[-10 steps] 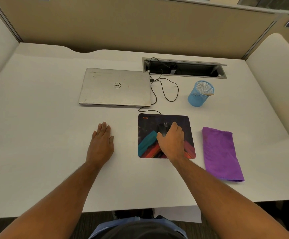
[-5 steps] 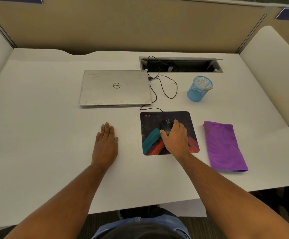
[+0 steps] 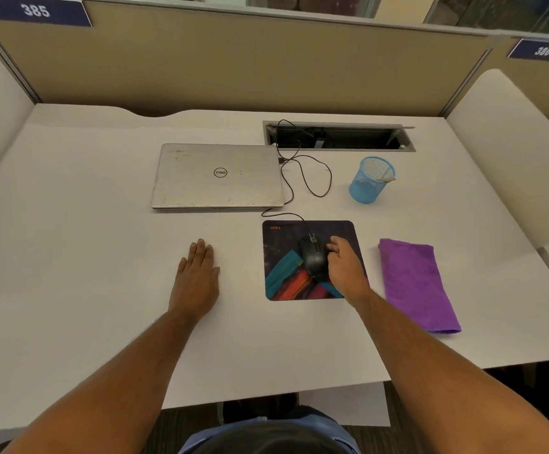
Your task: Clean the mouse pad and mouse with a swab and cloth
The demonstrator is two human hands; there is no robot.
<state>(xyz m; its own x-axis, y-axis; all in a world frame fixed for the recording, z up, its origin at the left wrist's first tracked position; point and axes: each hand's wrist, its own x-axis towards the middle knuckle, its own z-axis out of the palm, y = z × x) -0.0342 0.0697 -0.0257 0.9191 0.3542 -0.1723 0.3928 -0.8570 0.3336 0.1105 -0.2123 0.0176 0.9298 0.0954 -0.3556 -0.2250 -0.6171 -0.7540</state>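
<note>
The left hand (image 3: 197, 276) lies flat on the white desk (image 3: 70, 257), fingers straight, holding nothing. Right of it, the black mouse (image 3: 312, 257) sits on the colourful mouse pad (image 3: 283, 276), now uncovered: the right hand (image 3: 345, 270) has slid off to its right side, fingers loosely curled against it; whether it grips is unclear. The purple cloth (image 3: 414, 283) lies beside the pad. A swab-like stick (image 3: 387, 179) pokes from the blue mesh cup (image 3: 369, 181).

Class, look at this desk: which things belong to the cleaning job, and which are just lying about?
For the job:
mouse pad
mouse
purple cloth
stick, perhaps the swab, in the blue mesh cup

Lying about:
closed laptop
desk cable tray
</note>
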